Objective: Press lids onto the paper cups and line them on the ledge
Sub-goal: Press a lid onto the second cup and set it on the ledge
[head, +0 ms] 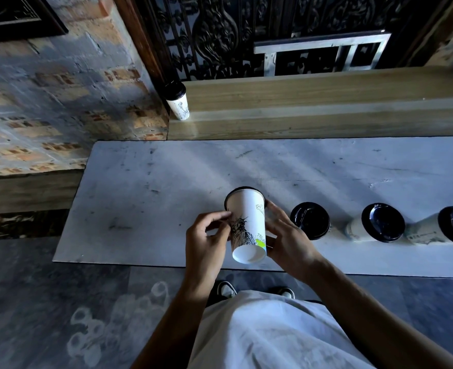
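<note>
A person stands at a pale marble worktop (140, 182), holding a white paper cup (246, 225) tipped away from them, its bare base toward the camera and its black lid (244, 188) at the far end, just above the stone. The cup carries a line drawing of a statue. The left hand (206, 235) has its fingers curled in against the cup's side; the right hand (286, 235) wraps round the opposite side, fingers reaching up toward the lid's rim. Both grips are closed on the one cup.

To the right along the worktop are three more lidded cups: the nearest (310, 221) seen from almost straight above, the next (377, 222) and the furthest (449, 229) appearing to lean away, though the wide lens may exaggerate that. On the wooden ledge (326, 102) behind, a single finished cup (178, 102) stands at the far left end, beside the brick wall (47, 102).

The lid looks seated, but the far side of its rim is hidden, so a partial seal cannot be ruled out; tipped like this, a half-pressed lid could pop off. Squeezing from both sides could buckle the thin paper wall and spring the rim loose. The carry to the ledge passes close to the neighbouring cups, and a sweeping forearm might knock them over.
</note>
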A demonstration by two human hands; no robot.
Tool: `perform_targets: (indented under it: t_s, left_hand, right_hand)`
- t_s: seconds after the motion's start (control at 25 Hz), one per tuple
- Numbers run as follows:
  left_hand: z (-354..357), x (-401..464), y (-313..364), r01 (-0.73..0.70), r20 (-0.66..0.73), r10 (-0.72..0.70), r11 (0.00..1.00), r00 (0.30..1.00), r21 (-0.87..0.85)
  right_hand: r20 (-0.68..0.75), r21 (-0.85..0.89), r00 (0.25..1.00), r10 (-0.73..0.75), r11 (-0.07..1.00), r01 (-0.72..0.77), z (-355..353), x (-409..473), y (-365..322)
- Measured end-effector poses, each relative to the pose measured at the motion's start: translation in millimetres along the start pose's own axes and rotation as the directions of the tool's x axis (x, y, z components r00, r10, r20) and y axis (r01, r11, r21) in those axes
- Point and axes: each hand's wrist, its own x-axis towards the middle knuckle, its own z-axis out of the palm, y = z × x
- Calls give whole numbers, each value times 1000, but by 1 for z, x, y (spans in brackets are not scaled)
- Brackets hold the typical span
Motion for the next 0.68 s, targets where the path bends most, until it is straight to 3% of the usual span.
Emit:
perform_targets:
  t_s: [0.12,0.52,0.68]
  left_hand:
    - [1,1,0,14,0,-14,1000,1000,3]
    - [-1,-3,6,-30,26,28,997,999,70]
    - [-1,-5,9,-67,46,62,991,997,114]
  right_hand:
    - [36,1,999,-3,1000,2,0,-2,-1]
    - [-54,49,994,99,994,-96,4,-1,-2]
    - [10,46,995,97,994,-98,1,0,0]
